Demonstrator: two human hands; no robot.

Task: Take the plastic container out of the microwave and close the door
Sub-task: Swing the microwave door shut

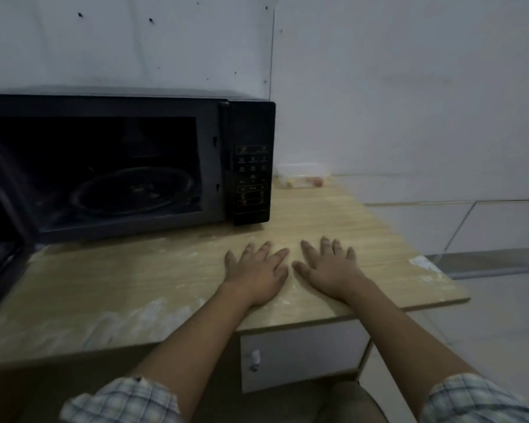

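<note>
A black microwave [248,129] stands on the left of the wooden table, with its door [0,209] swung open to the left. Inside the dark cavity only the glass turntable [129,190] shows. A clear plastic container [301,177] with food in it sits on the table just right of the microwave, against the wall. My left hand [257,270] and my right hand [330,267] lie flat on the tabletop side by side, palms down, fingers spread, holding nothing, in front of the microwave's keypad.
The wooden table [135,285] has white smears near its front edge and ends at the right around its corner [458,297]. A white cabinet panel [300,352] sits below. White walls stand behind and a pale floor lies to the right.
</note>
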